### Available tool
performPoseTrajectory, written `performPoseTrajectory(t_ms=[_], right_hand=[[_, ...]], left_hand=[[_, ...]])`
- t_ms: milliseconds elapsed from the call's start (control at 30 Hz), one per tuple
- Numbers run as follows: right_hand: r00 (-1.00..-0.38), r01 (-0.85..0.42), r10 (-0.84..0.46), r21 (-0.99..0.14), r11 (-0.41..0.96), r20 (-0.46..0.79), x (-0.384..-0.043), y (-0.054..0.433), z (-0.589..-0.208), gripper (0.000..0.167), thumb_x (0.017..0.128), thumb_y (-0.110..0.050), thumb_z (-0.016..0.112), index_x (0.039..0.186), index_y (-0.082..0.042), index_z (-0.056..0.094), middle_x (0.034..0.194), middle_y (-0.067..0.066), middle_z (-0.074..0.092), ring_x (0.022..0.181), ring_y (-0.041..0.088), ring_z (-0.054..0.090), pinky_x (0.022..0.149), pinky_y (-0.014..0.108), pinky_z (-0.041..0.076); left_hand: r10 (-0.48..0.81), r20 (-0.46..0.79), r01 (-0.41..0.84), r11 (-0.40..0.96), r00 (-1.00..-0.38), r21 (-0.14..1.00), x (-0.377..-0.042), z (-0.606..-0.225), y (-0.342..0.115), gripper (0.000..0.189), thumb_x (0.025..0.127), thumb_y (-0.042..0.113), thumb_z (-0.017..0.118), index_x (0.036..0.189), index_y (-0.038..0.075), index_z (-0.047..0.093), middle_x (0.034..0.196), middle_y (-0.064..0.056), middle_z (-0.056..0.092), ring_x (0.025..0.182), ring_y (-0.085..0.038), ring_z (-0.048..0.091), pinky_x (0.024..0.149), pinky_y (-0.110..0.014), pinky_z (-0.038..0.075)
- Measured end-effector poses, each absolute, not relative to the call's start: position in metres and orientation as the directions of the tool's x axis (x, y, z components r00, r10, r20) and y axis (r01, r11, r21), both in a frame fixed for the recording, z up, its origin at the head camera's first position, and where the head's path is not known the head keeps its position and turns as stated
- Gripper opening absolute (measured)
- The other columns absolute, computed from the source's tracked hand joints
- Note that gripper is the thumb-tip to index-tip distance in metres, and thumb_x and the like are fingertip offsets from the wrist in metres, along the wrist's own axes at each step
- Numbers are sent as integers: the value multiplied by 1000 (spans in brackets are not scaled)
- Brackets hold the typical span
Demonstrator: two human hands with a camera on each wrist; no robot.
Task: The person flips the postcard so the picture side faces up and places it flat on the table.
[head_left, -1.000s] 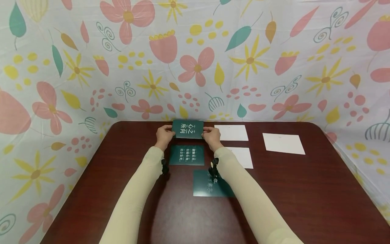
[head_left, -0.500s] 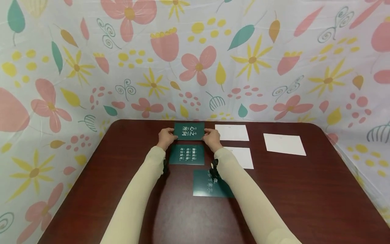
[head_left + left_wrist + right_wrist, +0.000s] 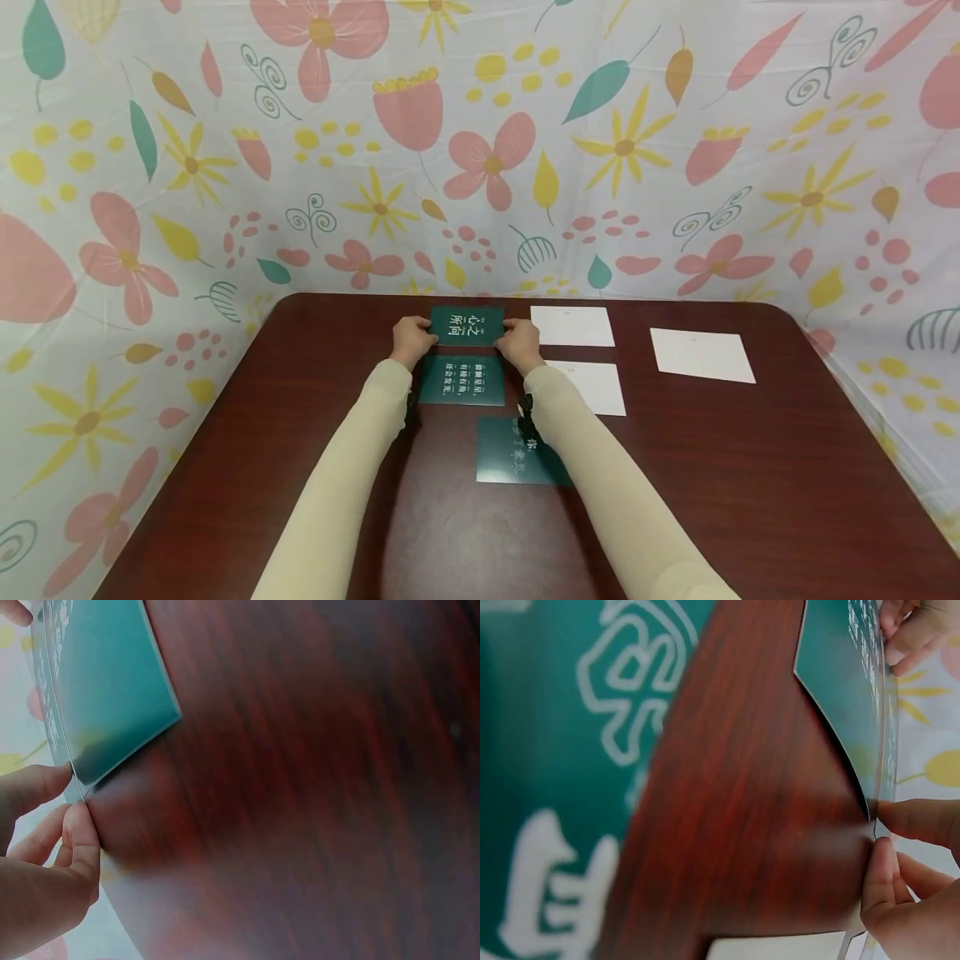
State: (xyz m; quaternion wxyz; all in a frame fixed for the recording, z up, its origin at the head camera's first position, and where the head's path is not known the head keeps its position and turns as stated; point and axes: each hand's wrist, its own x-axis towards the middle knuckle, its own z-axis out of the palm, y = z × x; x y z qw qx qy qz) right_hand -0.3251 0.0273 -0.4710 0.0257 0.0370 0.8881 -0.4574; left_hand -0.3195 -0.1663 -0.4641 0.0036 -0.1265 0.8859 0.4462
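Both hands hold a dark green card with white characters at the table's far edge. My left hand pinches its left end between thumb and fingers, as the left wrist view also shows. At the right end, my right hand pinches the card the same way. Just nearer to me lies a second green card with several columns of white text. Closer still is a third green card, partly covered by the right forearm.
Right of the hands lie a white card and another white card, the latter partly hidden by the right sleeve. Farther right is a slightly angled white card. A flower-patterned cloth hangs behind the brown table.
The held green card has come down and slightly toward me from the table's far edge, both hands moving with it. The other cards have stayed in place.
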Motion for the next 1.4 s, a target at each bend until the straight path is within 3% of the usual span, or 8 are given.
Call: performPoseTrajectory(t_ms=[267, 500, 633, 1067, 1400], right_hand=[[-998, 53, 18, -795, 605, -53, -324, 29, -470, 48, 87, -3, 67, 132, 7, 53, 90, 16, 63, 79, 23, 57, 74, 34, 50], [-995, 69, -26, -867, 493, -94, -323, 36, -470, 46, 92, -10, 61, 134, 7, 51, 108, 22, 63, 98, 32, 61, 84, 42, 51], [-992, 70, -61, -892, 446, -108, -322, 45, -466, 42, 95, -11, 58, 133, 5, 52, 116, 23, 59, 105, 34, 58, 86, 43, 50], [-989, -50, -145, -894, 445, -17, -309, 66, -436, 33, 97, -13, 55, 125, 3, 59, 116, 19, 59, 107, 31, 56, 88, 41, 49], [-991, -70, -137, -876, 477, 5, -293, 99, -428, 34, 98, -15, 53, 128, 2, 58, 120, 21, 59, 112, 34, 56, 91, 44, 48]], left_hand=[[-214, -81, -197, 604, -973, 772, -319, -466, -164, 38, 91, 5, 64, 127, -4, 58, 129, -22, 55, 114, -34, 55, 91, -46, 50], [-236, 8, -144, 621, -972, 770, -316, -470, -162, 39, 91, 6, 62, 127, -7, 56, 110, -23, 63, 97, -32, 61, 82, -44, 52], [-246, 43, -112, 581, -968, 806, -314, -466, -158, 36, 91, 7, 60, 125, -6, 57, 103, -22, 63, 93, -32, 60, 80, -44, 51], [-253, 11, -91, 389, -967, 917, -293, -431, -112, 28, 93, 8, 60, 121, 2, 61, 106, -16, 60, 93, -31, 59, 76, -41, 50], [-89, -37, -58, 250, -995, 967, -267, -422, -82, 28, 95, 7, 58, 123, 2, 58, 112, -13, 58, 108, -29, 57, 88, -39, 50]])
